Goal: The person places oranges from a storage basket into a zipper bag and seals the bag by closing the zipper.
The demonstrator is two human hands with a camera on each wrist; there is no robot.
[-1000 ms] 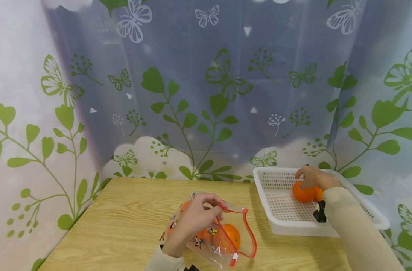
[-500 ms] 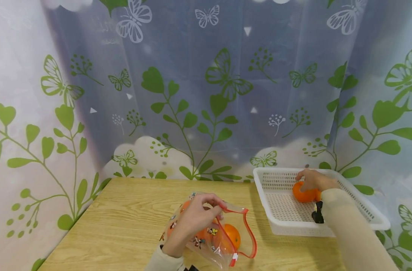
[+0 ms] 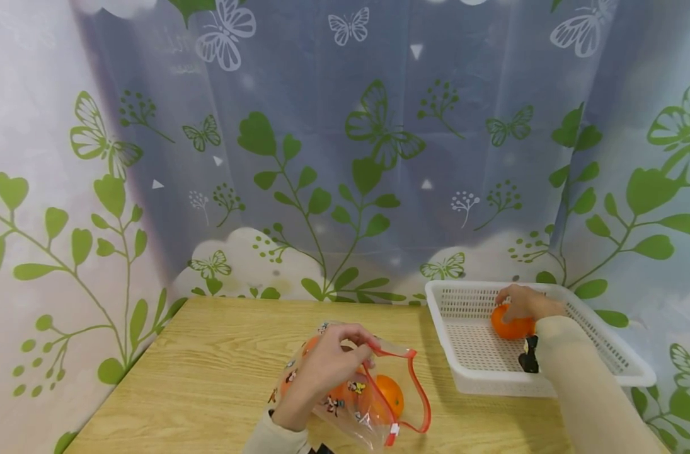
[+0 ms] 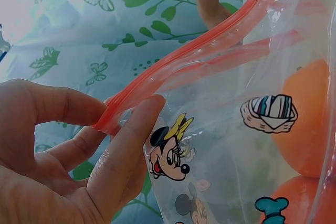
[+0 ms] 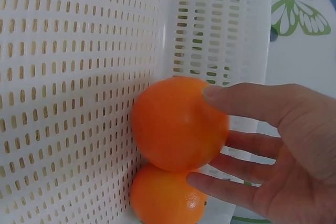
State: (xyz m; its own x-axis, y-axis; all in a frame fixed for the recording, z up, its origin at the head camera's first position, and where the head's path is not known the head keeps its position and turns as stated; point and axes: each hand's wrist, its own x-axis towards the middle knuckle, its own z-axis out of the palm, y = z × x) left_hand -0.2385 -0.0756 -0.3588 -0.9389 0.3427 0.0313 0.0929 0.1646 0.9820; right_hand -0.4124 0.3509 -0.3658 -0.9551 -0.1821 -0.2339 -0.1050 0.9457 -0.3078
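Right hand [image 5: 294, 148] grips an orange [image 5: 178, 124] inside the basket [image 3: 503, 383], sleeve [image 3: 583, 372] slightly further left than a second ago; left of the basket, the left hand [image 3: 330, 362] pinches the red-edged bag [image 3: 350, 407], with tabletop [image 3: 455, 419] between bag and basket.

A butterfly-printed curtain [image 3: 333, 157] hangs behind the table [image 3: 208, 359] — wood-grained, pale yellow.

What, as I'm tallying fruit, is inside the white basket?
The white basket holds one orange gripped by the right hand, and a second orange beside it. The right sleeve covers part of the basket's right side; anything beneath cannot be seen.
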